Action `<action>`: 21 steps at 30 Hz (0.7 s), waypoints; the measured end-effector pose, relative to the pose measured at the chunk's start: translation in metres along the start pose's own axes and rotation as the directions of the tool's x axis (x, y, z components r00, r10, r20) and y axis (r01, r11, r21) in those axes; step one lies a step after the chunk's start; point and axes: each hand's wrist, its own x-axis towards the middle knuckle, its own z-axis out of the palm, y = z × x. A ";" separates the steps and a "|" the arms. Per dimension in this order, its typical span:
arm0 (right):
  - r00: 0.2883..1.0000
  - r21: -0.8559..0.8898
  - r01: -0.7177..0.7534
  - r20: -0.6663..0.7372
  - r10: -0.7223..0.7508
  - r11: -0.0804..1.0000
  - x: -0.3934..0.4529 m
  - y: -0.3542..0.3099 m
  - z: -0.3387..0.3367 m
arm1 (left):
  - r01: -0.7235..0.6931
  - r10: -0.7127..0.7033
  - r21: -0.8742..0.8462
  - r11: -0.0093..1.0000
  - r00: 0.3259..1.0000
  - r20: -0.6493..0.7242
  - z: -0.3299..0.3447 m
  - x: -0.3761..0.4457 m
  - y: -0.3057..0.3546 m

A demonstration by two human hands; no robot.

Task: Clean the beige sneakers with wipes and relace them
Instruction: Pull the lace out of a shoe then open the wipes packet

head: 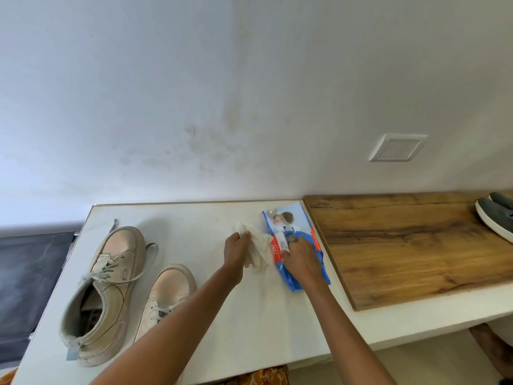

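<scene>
Near sneaker (163,298) half hidden behind the left forearm, heel unseen. Wipes pack (295,243) partly covered by the right hand (301,261), opening hidden, print too blurred to read. Grey shoes (495,216) cut off by the right edge. Dark surface (30,287) at left cropped, nature unclear.
</scene>
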 end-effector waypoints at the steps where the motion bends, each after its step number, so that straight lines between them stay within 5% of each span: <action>1: 1.000 -0.002 -0.016 -0.020 0.016 1.000 0.003 0.000 -0.001 | 0.009 -0.009 -0.025 1.000 1.000 0.005 0.001 0.001 -0.001; 7: 0.988 -0.031 -0.138 -0.077 0.136 0.990 0.041 0.001 -0.010 | 0.030 -0.029 -0.087 0.996 1.000 0.009 0.008 0.013 0.004; 16: 0.973 0.261 -0.226 0.015 0.230 0.938 0.076 0.002 0.003 | 0.033 -0.031 -0.060 0.998 0.999 0.027 0.010 0.027 0.016; 21: 0.926 0.519 -0.161 -0.214 0.311 0.839 0.055 -0.003 0.003 | 0.043 -0.041 -0.052 0.998 0.998 0.043 0.008 0.029 0.016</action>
